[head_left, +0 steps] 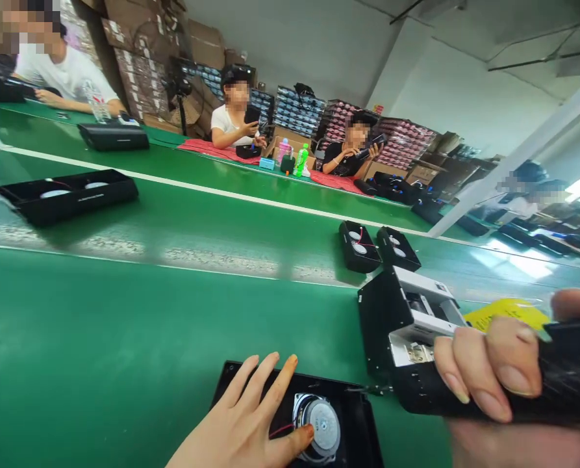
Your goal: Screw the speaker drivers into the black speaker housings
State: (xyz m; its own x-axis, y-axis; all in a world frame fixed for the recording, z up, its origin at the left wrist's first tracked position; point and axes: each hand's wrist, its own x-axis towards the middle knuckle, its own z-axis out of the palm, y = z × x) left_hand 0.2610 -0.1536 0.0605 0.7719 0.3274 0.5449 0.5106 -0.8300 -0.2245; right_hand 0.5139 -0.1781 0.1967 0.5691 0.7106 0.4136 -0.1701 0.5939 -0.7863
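Note:
My left hand point(251, 416) lies with fingers spread over a black speaker housing point(360, 429) at the bottom of the view. Its thumb rests on the round metal speaker driver point(326, 426) inside, where a red wire shows. Wrapped around a black electric screwdriver point(416, 389), my right hand point(494, 367) is closed at the lower right. The bit points left over the housing's upper right edge; whether it touches a screw I cannot tell. Just behind the screwdriver stands a black and white boxy machine point(382, 318), with a yellow label point(508, 314) beside it.
Two open speaker housings, one nearer point(360, 260) and one beside it point(406, 253), sit beyond the machine. Another housing point(75, 207) lies at left on the green table point(124, 325). Several people work across the table, among bottles point(301, 161) and black parts. Stacked cartons point(143, 84) stand behind.

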